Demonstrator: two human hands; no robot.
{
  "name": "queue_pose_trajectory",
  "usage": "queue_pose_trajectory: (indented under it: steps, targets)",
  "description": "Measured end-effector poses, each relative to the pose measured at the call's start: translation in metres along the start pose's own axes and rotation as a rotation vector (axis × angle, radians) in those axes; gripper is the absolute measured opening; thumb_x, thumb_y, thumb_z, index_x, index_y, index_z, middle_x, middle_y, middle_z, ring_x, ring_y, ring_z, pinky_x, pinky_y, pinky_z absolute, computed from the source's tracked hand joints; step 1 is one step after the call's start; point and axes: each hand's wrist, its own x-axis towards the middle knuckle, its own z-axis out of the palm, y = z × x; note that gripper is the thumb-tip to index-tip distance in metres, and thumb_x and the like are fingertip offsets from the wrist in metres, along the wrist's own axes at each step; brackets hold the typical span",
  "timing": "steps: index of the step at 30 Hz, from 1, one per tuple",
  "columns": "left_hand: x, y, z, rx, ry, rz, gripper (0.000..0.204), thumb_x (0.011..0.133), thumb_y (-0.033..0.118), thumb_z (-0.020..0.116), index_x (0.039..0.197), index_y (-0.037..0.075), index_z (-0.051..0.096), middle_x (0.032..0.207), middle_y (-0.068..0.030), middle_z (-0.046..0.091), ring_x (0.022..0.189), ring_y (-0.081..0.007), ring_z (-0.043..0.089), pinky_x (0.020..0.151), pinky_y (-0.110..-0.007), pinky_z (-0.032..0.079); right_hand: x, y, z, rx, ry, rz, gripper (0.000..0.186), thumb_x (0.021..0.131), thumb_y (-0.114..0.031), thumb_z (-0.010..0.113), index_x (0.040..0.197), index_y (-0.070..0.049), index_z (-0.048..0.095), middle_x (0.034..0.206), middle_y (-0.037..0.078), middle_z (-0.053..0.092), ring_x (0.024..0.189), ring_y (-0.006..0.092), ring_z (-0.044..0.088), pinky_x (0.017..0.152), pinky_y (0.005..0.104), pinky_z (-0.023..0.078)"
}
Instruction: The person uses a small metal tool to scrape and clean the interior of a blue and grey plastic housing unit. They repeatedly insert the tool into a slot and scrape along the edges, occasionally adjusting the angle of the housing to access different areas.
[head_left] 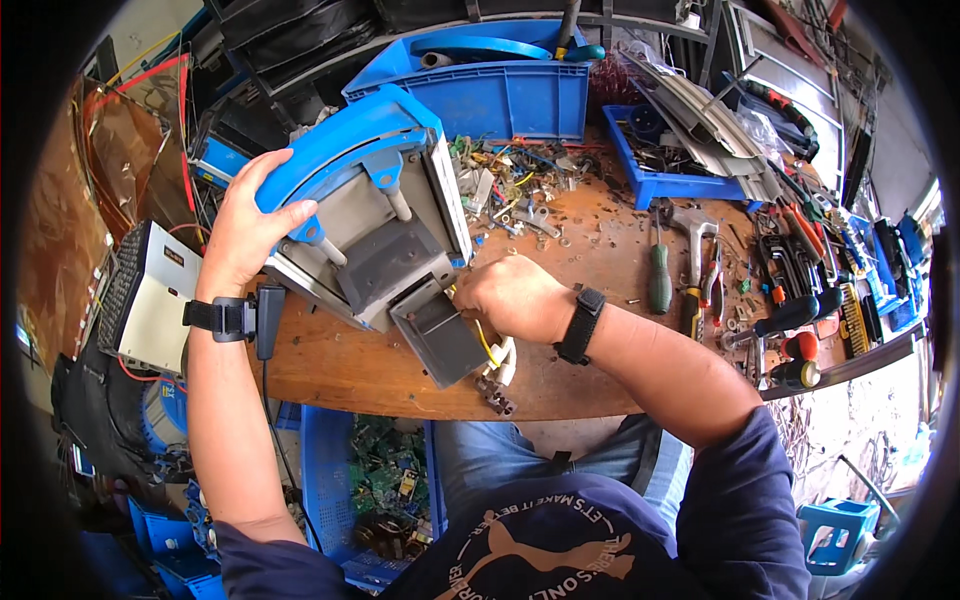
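A device with a curved blue plastic rim [330, 150] and a grey metal body stands tilted on the wooden bench. My left hand [245, 220] grips that rim at its left end, thumb on the near side and fingers behind. Two grey posts link the rim to the body. At its near side a dark grey box [440, 340] hangs open. Beside this box my right hand [510, 297] is closed, its fingertips bent inward; what they pinch is hidden. A yellow wire [487, 343] and a white cable [507, 362] with a brown terminal block [496, 397] come out below it.
Small scrap parts [520, 190] litter the bench behind. A large blue crate [500, 100] and a smaller blue tray [680, 187] stand at the back. To the right lie a green-handled screwdriver [659, 275], a hammer [694, 250] and pliers [714, 285]. A blue bin [330, 470] of circuit boards sits below.
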Motion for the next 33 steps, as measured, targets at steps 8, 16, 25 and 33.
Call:
queue_pose_trajectory:
  steps: [8,16,25,33]
  targets:
    - [0.001,-0.003,0.000,0.005,0.000,-0.010,0.065,0.074,0.015,0.076,0.133,0.004,0.051,0.128,-0.0111,0.055,0.114,-0.0202,0.055,0.099,-0.032,0.042,0.000,0.000,-0.001,-0.001,0.011,0.038,0.012,0.073,-0.011,0.061,0.082,-0.009,0.068,0.081,0.013,0.067,0.083,0.0311,0.067,0.072,0.0428,0.053]
    - [0.001,0.003,-0.001,-0.074,-0.015,-0.053,0.070,0.069,0.022,0.081,0.130,0.000,0.052,0.129,-0.0162,0.053,0.119,-0.0274,0.052,0.103,-0.037,0.040,0.000,0.004,0.005,0.111,0.058,0.071,0.009,0.072,-0.013,0.063,0.078,-0.008,0.067,0.074,0.013,0.066,0.076,0.0316,0.067,0.069,0.0429,0.052]
    - [0.001,0.000,0.000,0.017,0.000,-0.016,0.066,0.074,0.016,0.077,0.134,0.004,0.050,0.131,-0.0113,0.053,0.115,-0.0212,0.054,0.099,-0.033,0.043,0.001,0.011,0.011,0.222,0.054,0.153,0.009,0.074,-0.016,0.066,0.076,-0.007,0.067,0.074,0.016,0.066,0.075,0.0347,0.065,0.069,0.0445,0.051]
    - [0.001,0.003,-0.001,-0.003,-0.013,-0.021,0.066,0.074,0.016,0.077,0.133,0.004,0.051,0.131,-0.0118,0.052,0.115,-0.0214,0.054,0.100,-0.033,0.043,0.007,0.011,0.004,0.171,0.004,0.115,0.011,0.074,-0.017,0.071,0.079,-0.008,0.070,0.076,0.015,0.067,0.077,0.0334,0.066,0.069,0.0431,0.052]
